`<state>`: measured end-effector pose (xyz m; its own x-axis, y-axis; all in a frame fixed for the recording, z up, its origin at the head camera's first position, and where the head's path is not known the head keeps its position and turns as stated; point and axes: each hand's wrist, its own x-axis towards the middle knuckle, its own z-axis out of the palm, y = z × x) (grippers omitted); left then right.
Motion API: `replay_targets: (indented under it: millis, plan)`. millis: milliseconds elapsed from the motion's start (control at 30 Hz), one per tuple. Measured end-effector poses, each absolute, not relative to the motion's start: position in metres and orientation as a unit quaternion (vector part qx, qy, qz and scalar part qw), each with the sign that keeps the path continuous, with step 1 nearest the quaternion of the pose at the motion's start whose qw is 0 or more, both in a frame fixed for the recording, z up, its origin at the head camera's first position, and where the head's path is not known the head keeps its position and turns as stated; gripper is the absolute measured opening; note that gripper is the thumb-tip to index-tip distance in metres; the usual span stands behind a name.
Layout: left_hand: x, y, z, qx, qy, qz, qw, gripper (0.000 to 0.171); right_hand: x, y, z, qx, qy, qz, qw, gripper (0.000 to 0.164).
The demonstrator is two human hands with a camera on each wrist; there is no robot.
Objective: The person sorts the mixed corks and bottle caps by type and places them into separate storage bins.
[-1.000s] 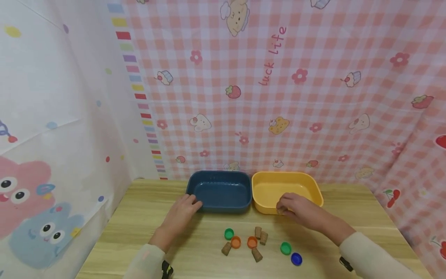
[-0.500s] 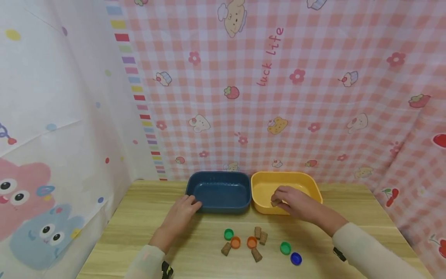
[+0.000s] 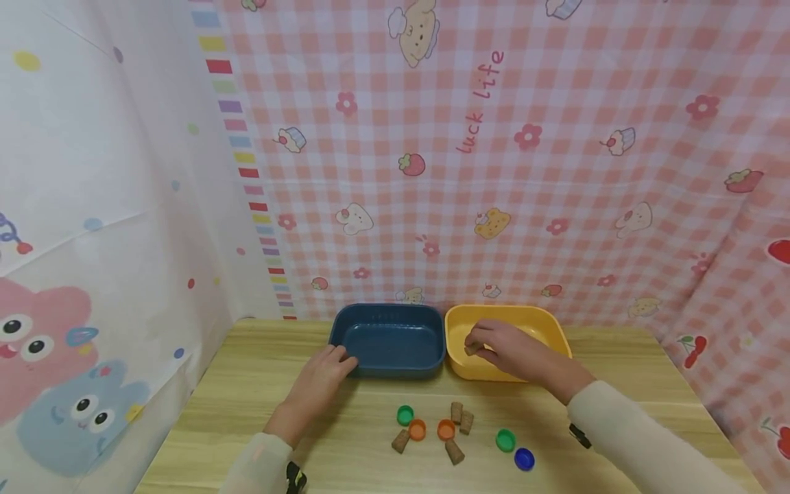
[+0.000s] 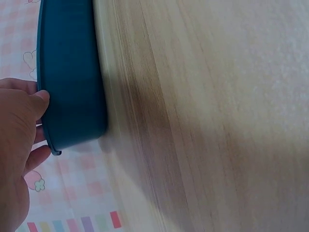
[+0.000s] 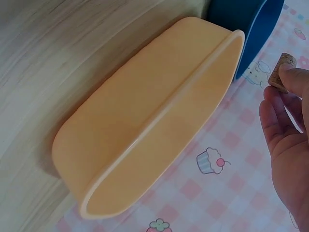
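Right hand (image 3: 503,348) pinches one cork (image 5: 282,71) between thumb and fingers, held up over the yellow bin (image 3: 484,371), not resting in it. Left hand (image 3: 321,379) grips the blue bin (image 3: 391,372) at its near-left rim, thumb outside. Cork should be very light, slightly springy, not slippery, hard to break (edges might shed crumbs). Best hold: across the sides, mid-length, light squeeze; a grip on the ends could slip.
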<state>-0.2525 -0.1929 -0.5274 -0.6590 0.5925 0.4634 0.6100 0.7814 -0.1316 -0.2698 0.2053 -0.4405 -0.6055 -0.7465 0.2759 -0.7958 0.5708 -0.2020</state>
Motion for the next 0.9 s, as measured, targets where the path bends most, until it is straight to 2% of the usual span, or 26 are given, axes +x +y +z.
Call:
replay_targets:
  millis: [167, 500, 900]
  plan:
    - [-0.252, -0.193, -0.528, -0.342, -0.901, -0.013, 0.267, 0.028, -0.274, 0.196, -0.442, 0.436, -0.882, 0.166, 0.072, 0.019]
    - [-0.251, -0.193, -0.526, -0.322, -0.915, -0.009, 0.242, 0.026, -0.280, 0.182, -0.446, 0.444, -0.873, 0.180, 0.092, 0.018]
    - [-0.252, -0.193, -0.527, -0.324, -0.911, -0.004, 0.254, 0.027, -0.290, 0.163, -0.451, 0.444, -0.872, 0.181, 0.096, 0.018]
